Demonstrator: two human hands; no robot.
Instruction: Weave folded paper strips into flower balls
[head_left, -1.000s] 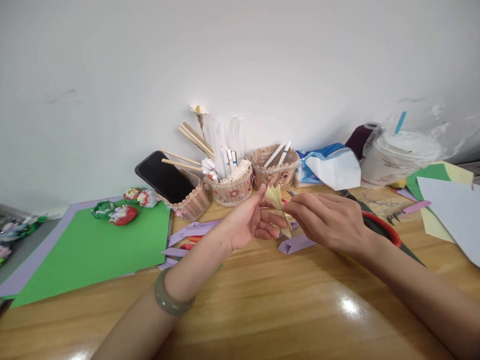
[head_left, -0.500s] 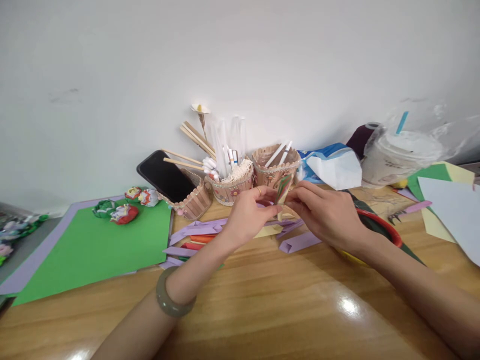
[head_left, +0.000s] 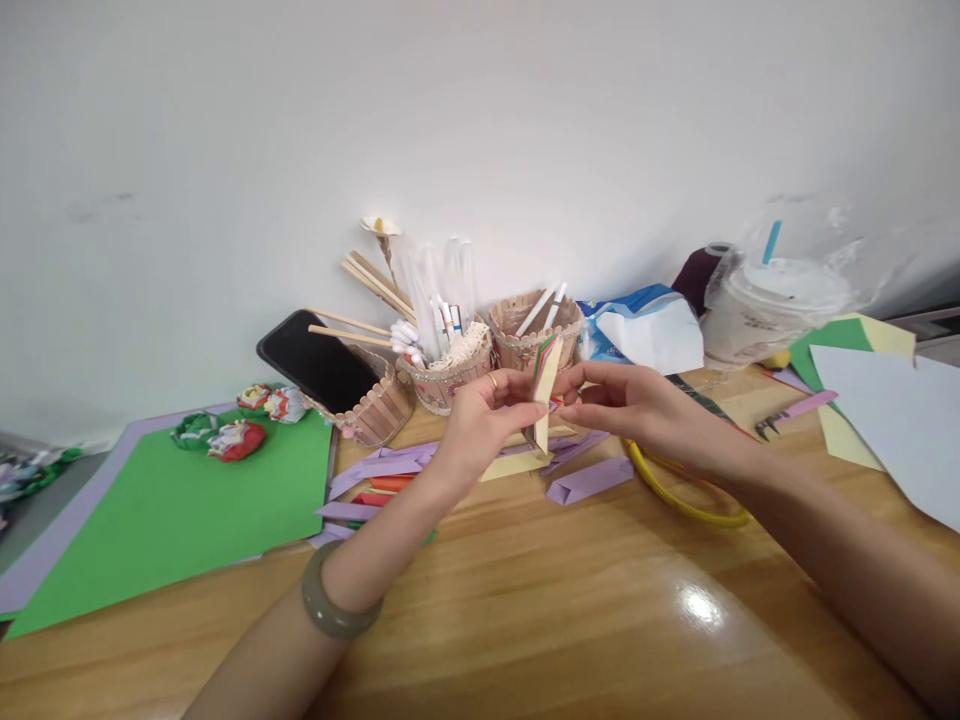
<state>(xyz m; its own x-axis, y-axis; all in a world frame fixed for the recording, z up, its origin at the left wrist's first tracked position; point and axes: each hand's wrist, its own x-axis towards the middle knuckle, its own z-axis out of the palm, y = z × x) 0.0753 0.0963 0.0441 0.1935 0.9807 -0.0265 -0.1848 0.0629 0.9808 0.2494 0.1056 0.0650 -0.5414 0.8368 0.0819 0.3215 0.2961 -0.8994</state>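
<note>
Folded paper piece point(head_left: 548, 390), pale yellow with green and red edges, one, upright above the table point(head_left: 495, 600), pinched between thumb and fingers of the left hand point(head_left: 487, 420), with the right hand point(head_left: 626, 400) closed thumb to fingers at its other side; purple folded strip point(head_left: 591, 481), one, on the table just below; phone point(head_left: 319, 360), one, leaning in a wooden-slat basket point(head_left: 379, 405), left of the hands
</note>
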